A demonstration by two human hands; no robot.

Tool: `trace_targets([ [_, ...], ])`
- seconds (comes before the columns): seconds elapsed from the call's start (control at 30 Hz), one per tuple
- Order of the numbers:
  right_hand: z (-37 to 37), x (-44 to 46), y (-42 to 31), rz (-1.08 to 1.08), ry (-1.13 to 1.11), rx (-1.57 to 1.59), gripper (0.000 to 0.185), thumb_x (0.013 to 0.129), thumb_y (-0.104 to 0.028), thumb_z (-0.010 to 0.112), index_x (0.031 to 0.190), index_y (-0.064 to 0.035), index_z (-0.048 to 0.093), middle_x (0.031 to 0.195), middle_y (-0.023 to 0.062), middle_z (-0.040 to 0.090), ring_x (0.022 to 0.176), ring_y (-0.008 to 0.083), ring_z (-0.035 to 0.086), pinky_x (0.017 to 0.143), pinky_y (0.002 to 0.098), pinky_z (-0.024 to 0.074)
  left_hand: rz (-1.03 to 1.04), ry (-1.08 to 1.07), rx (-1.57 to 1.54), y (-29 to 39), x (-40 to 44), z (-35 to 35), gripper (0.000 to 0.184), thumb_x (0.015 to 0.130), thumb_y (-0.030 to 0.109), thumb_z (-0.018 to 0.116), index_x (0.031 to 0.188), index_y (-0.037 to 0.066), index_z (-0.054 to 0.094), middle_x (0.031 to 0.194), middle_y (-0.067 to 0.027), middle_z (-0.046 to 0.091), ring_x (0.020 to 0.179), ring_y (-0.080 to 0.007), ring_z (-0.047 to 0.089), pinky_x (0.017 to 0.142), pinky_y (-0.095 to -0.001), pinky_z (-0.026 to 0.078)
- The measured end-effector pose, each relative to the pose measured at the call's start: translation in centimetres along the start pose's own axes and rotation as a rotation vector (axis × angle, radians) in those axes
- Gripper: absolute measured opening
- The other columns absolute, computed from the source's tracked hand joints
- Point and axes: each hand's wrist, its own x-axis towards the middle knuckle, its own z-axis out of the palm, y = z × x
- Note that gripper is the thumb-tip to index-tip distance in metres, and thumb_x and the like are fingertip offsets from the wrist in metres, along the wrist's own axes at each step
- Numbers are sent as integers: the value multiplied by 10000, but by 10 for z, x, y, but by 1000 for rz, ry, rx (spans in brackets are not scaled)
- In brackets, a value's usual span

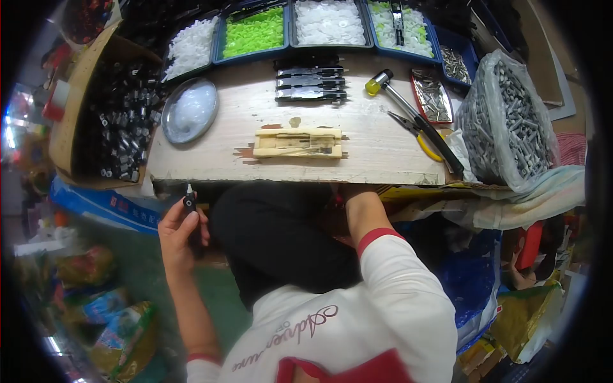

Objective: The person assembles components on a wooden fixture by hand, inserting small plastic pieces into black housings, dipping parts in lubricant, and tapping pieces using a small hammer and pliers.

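Observation:
My left hand (pixel 181 235) is closed around a small black piece with a pale pointed tip (pixel 189 199), held upright left of my knee, just below the table edge. Its lower part is hidden by my fingers. My right forearm (pixel 365 210) reaches under the table's front edge, so the fingers on that side are hidden. On the table (pixel 223 163) nearest to me lies a pale yellow block-shaped fixture (pixel 297 143) with a slot along its middle. Beyond it, several black-and-silver assembled pieces (pixel 310 83) lie in a stacked row.
Trays of white parts (pixel 329 22) and green parts (pixel 252 35) line the back. A round dish (pixel 190 110) and a box of black parts (pixel 80 115) stand left. On the right are a hammer (pixel 408 105), yellow-handled pliers (pixel 426 143) and a bag of metal parts (pixel 511 121).

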Motion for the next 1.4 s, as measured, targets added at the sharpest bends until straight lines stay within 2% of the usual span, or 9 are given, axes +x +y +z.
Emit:
trace_targets([
  [0.47,34,15,43,-75,256,-137,366,926,-264,415,1238,-72,400,1147,119,486,1012,240,495,887,378,428,-34,43,116,-3,7,4,411,815,131,602,1199,24,500,775,-53,573,473,-70,479,401,-187,399],
  [0.8,36,6,20,37,270,-272,338,918,-251,435,1206,-74,437,1090,115,529,955,232,535,845,374,462,-8,36,53,-1,1,-2,365,876,105,521,1214,-17,454,798,-93,563,518,-120,517,389,-213,421],
  [0.87,8,-30,-17,95,249,-308,333,916,-249,439,1200,-75,445,1078,114,538,944,230,543,837,373,469,23,17,20,0,-2,-2,374,885,109,510,1230,-16,435,812,-96,561,528,-122,520,394,-213,423],
  [1.03,-52,-4,-106,189,208,-414,319,912,-242,449,1184,-76,464,1050,112,559,915,226,563,816,370,486,51,-20,-22,-3,0,-14,384,858,114,539,1216,4,454,818,-91,563,549,-131,519,413,-220,425],
  [1.23,-51,-80,-165,200,210,-536,305,908,-235,458,1168,-77,482,1021,110,581,886,222,583,795,368,503,119,-153,-75,7,1,0,362,877,90,506,1221,-10,456,859,-115,557,567,-133,522,433,-220,430],
  [1.3,-48,-98,-178,345,302,-749,181,877,-201,520,1012,-88,561,822,46,603,685,152,588,572,289,519,138,-198,-76,11,-1,5,365,878,91,506,1225,-11,455,869,-117,558,568,-132,522,435,-220,431],
  [1.33,-61,-103,-184,422,334,-559,116,853,-178,554,919,-87,587,730,24,574,590,122,548,463,256,473,161,-236,-73,9,-3,7,368,879,92,505,1228,-12,454,878,-118,559,569,-130,523,436,-220,431],
  [1.37,-36,-113,-181,365,539,-714,139,837,-208,562,874,-79,597,688,27,563,529,115,526,415,257,446,148,-251,-76,7,-5,8,368,879,92,505,1228,-12,454,878,-118,559,569,-130,523,436,-220,431],
  [1.4,-26,-119,-185,411,580,-801,155,827,-220,568,871,-74,598,676,32,564,518,120,530,410,260,446,145,-256,-72,6,-6,9,371,879,90,504,1231,-13,451,884,-119,560,570,-130,523,438,-218,433],
])
